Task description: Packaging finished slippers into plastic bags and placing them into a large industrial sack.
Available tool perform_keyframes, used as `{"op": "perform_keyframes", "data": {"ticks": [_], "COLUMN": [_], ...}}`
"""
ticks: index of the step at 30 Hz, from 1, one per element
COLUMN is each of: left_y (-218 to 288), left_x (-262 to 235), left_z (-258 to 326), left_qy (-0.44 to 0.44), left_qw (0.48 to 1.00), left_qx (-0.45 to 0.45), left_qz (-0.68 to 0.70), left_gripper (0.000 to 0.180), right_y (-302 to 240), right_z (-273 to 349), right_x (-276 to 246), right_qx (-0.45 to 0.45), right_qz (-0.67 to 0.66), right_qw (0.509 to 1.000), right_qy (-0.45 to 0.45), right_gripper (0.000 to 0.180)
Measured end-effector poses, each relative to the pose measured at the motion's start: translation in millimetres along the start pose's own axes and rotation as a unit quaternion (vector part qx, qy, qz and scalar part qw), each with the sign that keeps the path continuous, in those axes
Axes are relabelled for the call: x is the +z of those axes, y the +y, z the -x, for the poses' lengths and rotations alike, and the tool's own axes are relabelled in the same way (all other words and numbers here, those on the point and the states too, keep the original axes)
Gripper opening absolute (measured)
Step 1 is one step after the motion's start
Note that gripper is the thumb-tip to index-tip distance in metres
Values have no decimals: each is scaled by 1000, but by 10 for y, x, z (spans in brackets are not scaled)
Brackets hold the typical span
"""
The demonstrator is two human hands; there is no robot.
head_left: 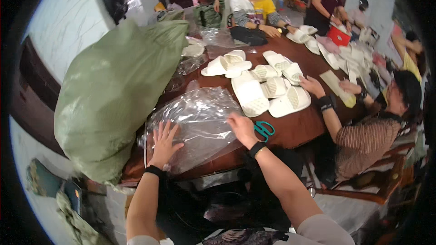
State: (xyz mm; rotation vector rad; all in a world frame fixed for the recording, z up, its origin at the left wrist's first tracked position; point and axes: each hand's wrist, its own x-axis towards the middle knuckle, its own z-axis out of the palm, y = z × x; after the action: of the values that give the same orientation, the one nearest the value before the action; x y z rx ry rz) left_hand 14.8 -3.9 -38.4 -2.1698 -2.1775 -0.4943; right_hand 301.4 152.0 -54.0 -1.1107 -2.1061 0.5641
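Observation:
A stack of clear plastic bags (pixel 200 118) lies on the near end of a brown wooden table (pixel 295 129). My left hand (pixel 163 143) rests flat on the stack's near left part, fingers spread. On the stack's right edge lies my right hand (pixel 241 127), fingers curled against the plastic; whether it pinches a bag I cannot tell. Teal-handled scissors (pixel 264 129) sit just right of my right hand. White slippers (pixel 254 93) lie in pairs beyond the bags.
A big green woven sack (pixel 113 95) leans on the table's left side. A seated person at the right reaches a hand (pixel 312 86) toward the slippers. Other people sit and stand at the far end among more slippers (pixel 313 43) and a red box (pixel 339 35).

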Motion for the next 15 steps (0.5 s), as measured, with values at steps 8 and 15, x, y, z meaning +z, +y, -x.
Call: {"op": "perform_keyframes", "data": {"ticks": [8,15], "left_y": [-184,-179], "left_x": [-56,4], "left_z": [61,43], "left_qy": [62,-96], "left_qw": [996,990], "left_qx": [-8,-72], "left_qz": [-63,-70], "left_gripper": [80,94], "right_y": [-426,-504], "right_z": [-11,-433], "right_x": [-483,91], "right_qx": [28,-229], "right_qz": [242,246], "right_qw": [969,937], "right_qy": [-50,-92], "right_gripper": [40,49]}}
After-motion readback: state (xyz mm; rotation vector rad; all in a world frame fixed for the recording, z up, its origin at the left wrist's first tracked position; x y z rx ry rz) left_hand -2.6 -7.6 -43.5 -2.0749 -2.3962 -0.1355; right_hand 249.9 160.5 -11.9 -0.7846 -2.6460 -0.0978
